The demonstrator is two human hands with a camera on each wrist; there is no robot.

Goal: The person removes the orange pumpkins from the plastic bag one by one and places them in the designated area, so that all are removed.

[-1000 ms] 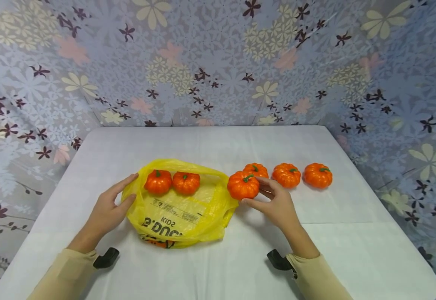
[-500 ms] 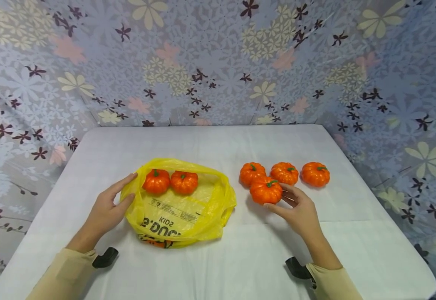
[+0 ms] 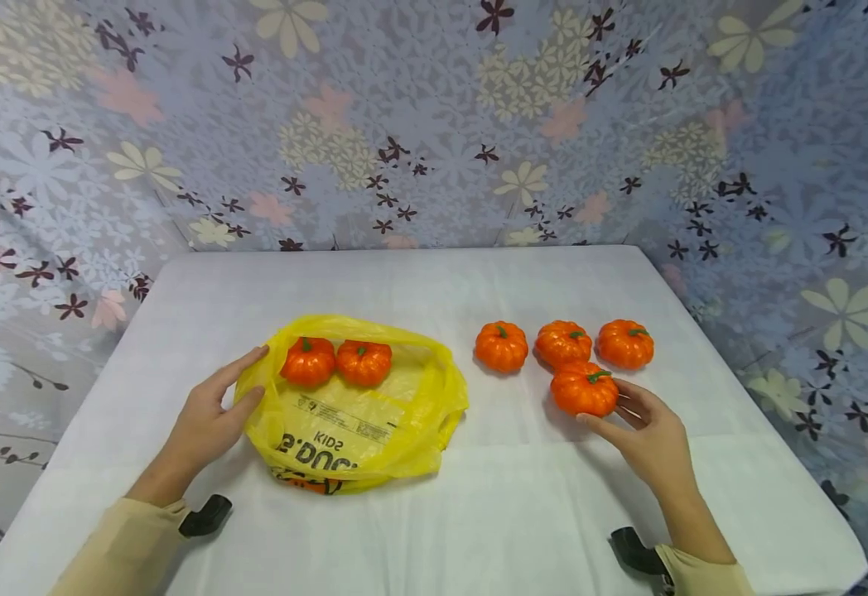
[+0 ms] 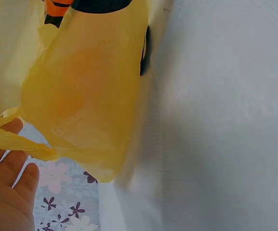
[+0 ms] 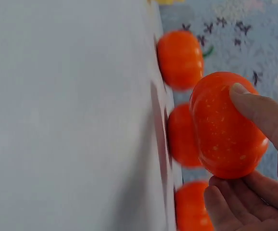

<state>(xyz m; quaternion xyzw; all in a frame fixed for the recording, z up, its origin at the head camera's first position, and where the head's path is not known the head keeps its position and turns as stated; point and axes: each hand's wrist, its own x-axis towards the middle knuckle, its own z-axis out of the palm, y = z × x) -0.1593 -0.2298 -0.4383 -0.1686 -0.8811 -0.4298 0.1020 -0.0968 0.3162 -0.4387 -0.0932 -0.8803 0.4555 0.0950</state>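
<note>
My right hand [image 3: 646,434] grips a small orange pumpkin [image 3: 583,389] with a green stem, thumb on one side and fingers on the other. In the right wrist view, the held pumpkin [image 5: 228,125] overlaps another pumpkin [image 5: 182,137] behind it. My left hand [image 3: 210,422] holds the left rim of a yellow plastic bag [image 3: 412,447], fingers and thumb at its edge. In the left wrist view a strip of the bag [image 4: 21,144] crosses the fingers. Inside the wide bag mouth sit two pumpkins, a left one [image 3: 309,362] and a right one [image 3: 364,363].
Three more pumpkins stand in a row at the right: one nearest the bag [image 3: 501,347], a middle one [image 3: 563,341] and one at the far right [image 3: 625,344]. They rest on a white-covered table [image 3: 434,546]. Behind it hangs a flowered cloth [image 3: 434,124].
My right hand has carried its pumpkin rightward, from the bag's right edge to in front of the middle pumpkin of the row. My left hand stays at the bag.
</note>
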